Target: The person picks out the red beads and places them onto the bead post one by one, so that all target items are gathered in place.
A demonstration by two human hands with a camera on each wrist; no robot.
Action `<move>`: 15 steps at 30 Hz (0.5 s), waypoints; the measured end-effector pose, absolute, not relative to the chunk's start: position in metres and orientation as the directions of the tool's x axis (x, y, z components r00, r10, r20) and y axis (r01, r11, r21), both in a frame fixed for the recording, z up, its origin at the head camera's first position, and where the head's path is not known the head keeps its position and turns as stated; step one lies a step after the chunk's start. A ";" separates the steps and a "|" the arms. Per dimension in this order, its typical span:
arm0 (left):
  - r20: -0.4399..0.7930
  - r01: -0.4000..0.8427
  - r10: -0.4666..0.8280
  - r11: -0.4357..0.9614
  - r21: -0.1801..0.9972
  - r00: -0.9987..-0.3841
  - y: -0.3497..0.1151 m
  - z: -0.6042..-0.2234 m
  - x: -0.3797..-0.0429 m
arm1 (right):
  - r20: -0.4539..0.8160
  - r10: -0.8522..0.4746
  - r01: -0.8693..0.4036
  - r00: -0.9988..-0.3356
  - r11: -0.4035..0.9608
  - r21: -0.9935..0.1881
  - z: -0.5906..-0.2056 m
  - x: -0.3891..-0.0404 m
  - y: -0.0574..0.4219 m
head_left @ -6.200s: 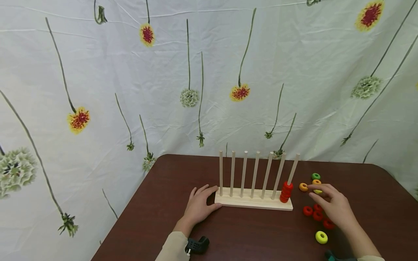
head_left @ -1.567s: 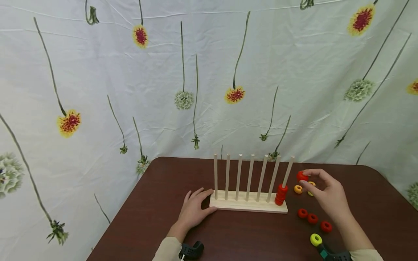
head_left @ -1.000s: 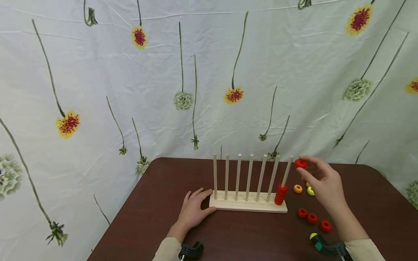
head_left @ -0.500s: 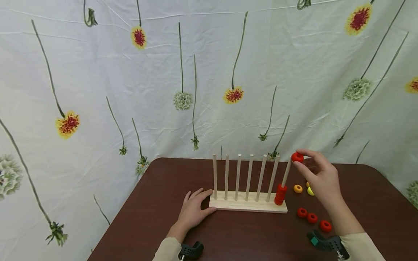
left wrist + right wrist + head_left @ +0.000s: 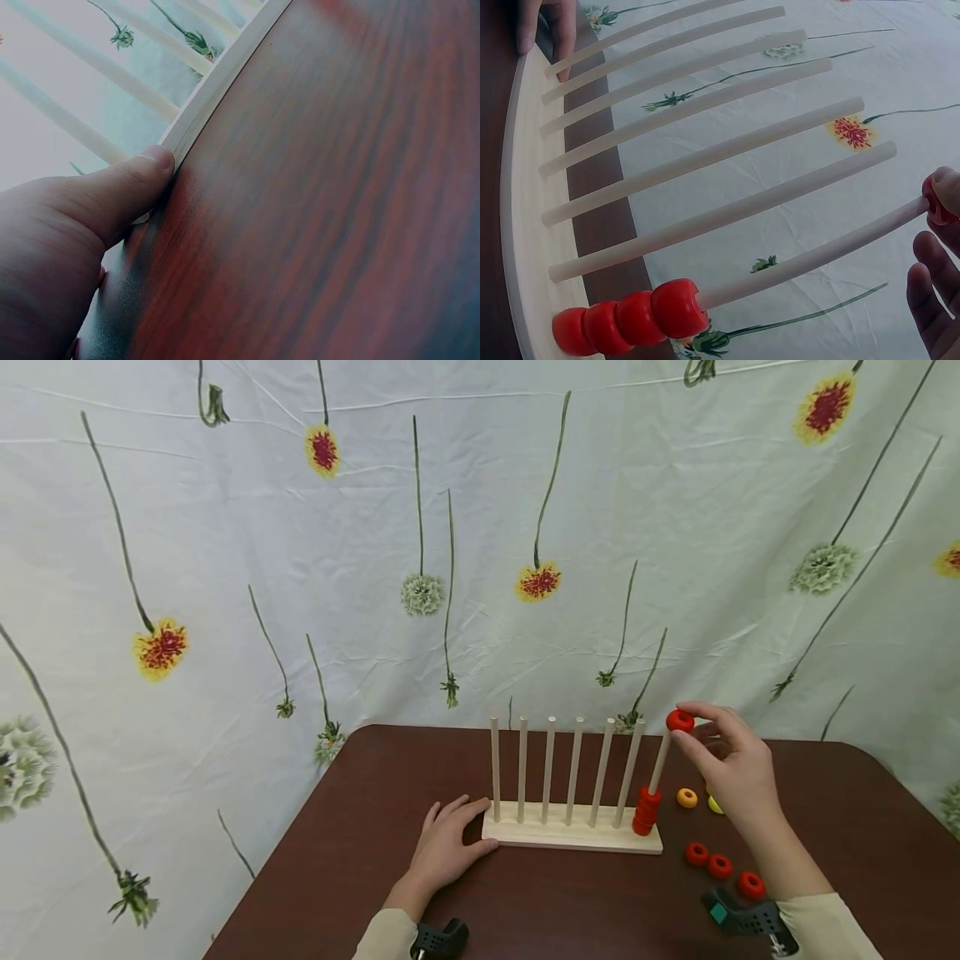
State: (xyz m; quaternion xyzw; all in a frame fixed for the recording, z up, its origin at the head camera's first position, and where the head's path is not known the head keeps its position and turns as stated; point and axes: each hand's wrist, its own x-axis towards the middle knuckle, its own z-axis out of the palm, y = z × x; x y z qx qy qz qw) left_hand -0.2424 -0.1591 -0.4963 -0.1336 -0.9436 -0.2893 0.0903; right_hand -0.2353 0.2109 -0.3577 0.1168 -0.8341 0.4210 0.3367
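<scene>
My right hand pinches a red bead between thumb and forefinger at the top of the rightmost peg. In the right wrist view, the peg's tip meets this bead. Lower on that peg sits a stack of several red beads. The pegs stand in a row on a pale wooden base; the others are bare. My left hand holds the base's left end, thumb at the front edge and forefinger at the back corner. The left wrist view shows that thumb against the base's edge.
Right of the rack lie three loose red beads on the dark brown table. Behind them are an orange bead and a yellow bead, partly behind my right hand. A flower-printed white cloth hangs behind the table.
My right hand has picked up a red bead, lifted it and carried it left onto the rightmost peg's top. The left hand keeps its place on the base.
</scene>
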 end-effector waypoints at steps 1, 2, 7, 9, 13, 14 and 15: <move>0.248 0.303 0.199 0.800 0.517 -0.948 -0.159 -0.496 -0.243 | 0.659 0.086 -0.480 -0.747 0.617 -0.624 -0.357 -0.235 0.211; 0.249 0.302 0.198 0.803 0.514 -0.948 -0.159 -0.496 -0.243 | 0.659 0.084 -0.483 -0.747 0.613 -0.625 -0.356 -0.236 0.210; 0.252 0.301 0.195 0.810 0.503 -0.948 -0.159 -0.497 -0.243 | 0.663 0.071 -0.500 -0.745 0.600 -0.625 -0.354 -0.238 0.209; 0.252 0.301 0.195 0.809 0.506 -0.948 -0.159 -0.497 -0.243 | 0.665 0.068 -0.504 -0.744 0.596 -0.625 -0.354 -0.238 0.209; 0.251 0.302 0.197 0.809 0.505 -0.948 -0.159 -0.497 -0.243 | 0.662 0.068 -0.509 -0.746 0.583 -0.633 -0.354 -0.240 0.209; 0.250 0.301 0.197 0.809 0.505 -0.948 -0.160 -0.497 -0.243 | 0.660 0.066 -0.507 -0.749 0.583 -0.634 -0.355 -0.240 0.209; 0.248 0.300 0.197 0.810 0.504 -0.948 -0.160 -0.497 -0.243 | 0.657 0.063 -0.505 -0.752 0.585 -0.635 -0.355 -0.241 0.210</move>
